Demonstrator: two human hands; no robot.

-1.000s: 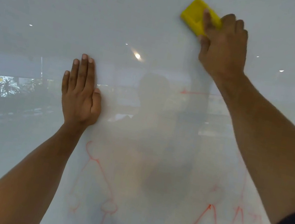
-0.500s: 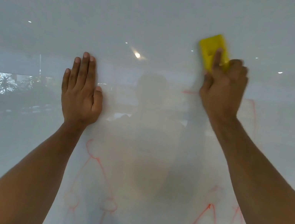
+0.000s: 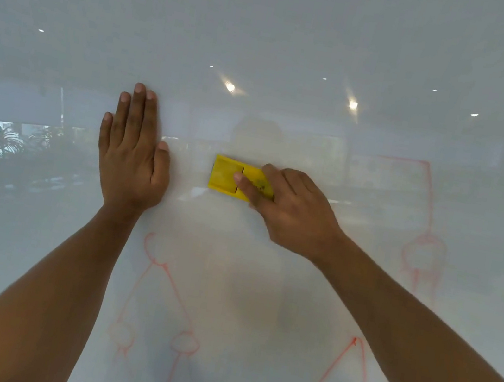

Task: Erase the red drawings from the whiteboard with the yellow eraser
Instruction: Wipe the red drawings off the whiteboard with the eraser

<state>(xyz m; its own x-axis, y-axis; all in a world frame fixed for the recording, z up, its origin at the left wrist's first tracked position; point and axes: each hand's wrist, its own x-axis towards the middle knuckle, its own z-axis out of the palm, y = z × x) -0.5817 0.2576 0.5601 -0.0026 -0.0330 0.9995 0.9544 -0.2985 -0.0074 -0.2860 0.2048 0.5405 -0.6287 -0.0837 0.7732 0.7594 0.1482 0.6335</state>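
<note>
The glossy whiteboard [image 3: 303,32] fills the view. My right hand [image 3: 294,211] presses the yellow eraser [image 3: 230,175] flat against the board near the middle, fingers over its right half. My left hand [image 3: 133,154] lies flat on the board just left of the eraser, fingers together and pointing up, holding nothing. Red drawings remain: a tree-like figure [image 3: 158,302] low between my forearms, a faint rectangle outline [image 3: 424,186] with a round figure [image 3: 423,256] at the right, and an inverted V [image 3: 348,363] beside my right forearm.
The board reflects ceiling lights [image 3: 230,87], a window with plants [image 3: 2,139] at the left, and a dim silhouette of a person in the middle. Pale red smears cover the wiped area around the eraser.
My right hand has swept the eraser down and to the left, from the upper right of the board to just beside my left hand. The left hand has stayed put.
</note>
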